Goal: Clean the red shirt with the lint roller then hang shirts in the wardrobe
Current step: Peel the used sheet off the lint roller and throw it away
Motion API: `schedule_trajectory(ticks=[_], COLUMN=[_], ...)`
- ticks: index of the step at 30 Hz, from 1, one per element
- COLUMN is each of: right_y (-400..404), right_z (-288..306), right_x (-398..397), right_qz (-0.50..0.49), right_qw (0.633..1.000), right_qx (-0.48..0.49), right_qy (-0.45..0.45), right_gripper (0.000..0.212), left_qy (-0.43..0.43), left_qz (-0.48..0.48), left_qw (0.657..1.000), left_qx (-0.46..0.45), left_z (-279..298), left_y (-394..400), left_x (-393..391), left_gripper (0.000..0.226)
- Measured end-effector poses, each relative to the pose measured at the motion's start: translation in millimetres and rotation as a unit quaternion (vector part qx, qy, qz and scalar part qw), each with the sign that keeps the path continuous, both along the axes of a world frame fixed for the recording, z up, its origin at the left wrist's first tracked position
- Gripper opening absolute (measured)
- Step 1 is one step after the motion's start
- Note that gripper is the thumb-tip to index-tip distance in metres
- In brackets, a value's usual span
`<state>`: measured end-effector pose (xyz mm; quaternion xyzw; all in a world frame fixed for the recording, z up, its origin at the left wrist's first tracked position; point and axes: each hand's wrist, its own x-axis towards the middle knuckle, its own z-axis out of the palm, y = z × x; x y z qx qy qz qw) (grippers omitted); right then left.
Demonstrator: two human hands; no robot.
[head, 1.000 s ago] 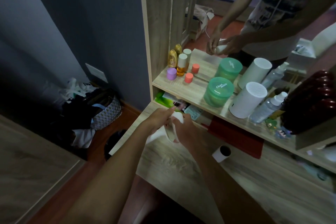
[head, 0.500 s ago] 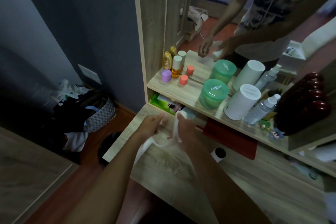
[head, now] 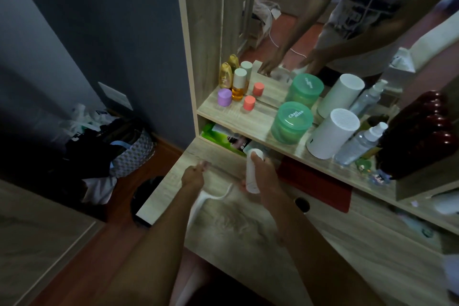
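Note:
My right hand [head: 267,177] grips a white lint roller [head: 251,176], held upright over the wooden dressing table [head: 248,231]. My left hand [head: 193,176] pinches a white strip [head: 200,206] that curves from the roller and hangs down past my left wrist. A flat red thing [head: 315,181] lies under the shelf behind my right hand; whether it is the shirt I cannot tell. A small white roll with a dark core [head: 301,204] lies on the table right of my right forearm.
The shelf [head: 250,122] above carries small bottles, two-tone caps, a green jar [head: 291,123], a white cylinder [head: 332,133] and a spray bottle [head: 360,144], all doubled in the mirror [head: 285,20]. Bags [head: 119,149] and a dark bin [head: 146,194] sit on the floor to the left.
My hands have drawn apart. The left hand has pulled the white strip away from the roller to the left, and the roller now stands upright in my right hand.

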<state>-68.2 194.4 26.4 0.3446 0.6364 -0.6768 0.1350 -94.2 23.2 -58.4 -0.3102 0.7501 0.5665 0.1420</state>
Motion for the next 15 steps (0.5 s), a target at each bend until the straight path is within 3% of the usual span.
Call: schedule_trajectory(ticks=[5, 13, 15], right_y=[16.1, 21.1, 16.5], right_z=[-9.9, -16.8, -14.9], right_x=[10.8, 21.5, 19.3], right_qz=[-0.015, -0.036, -0.046], right_qw=[0.996, 0.997, 0.998], right_qx=[-0.081, -0.067, -0.049], right_qy=[-0.046, -0.013, 0.020], right_gripper=[0.037, 0.026, 0.032], left_qy=[-0.037, -0.030, 0.009], left_qz=[0.110, 0.037, 0.044], left_qw=[0.992, 0.976, 0.974], left_qx=[-0.055, -0.210, -0.224], left_z=[-14.1, -11.4, 1.4], left_y=[9.7, 36.6, 45.5], left_x=[4.0, 6.2, 12.9], left_gripper=[0.061, 0.049, 0.048])
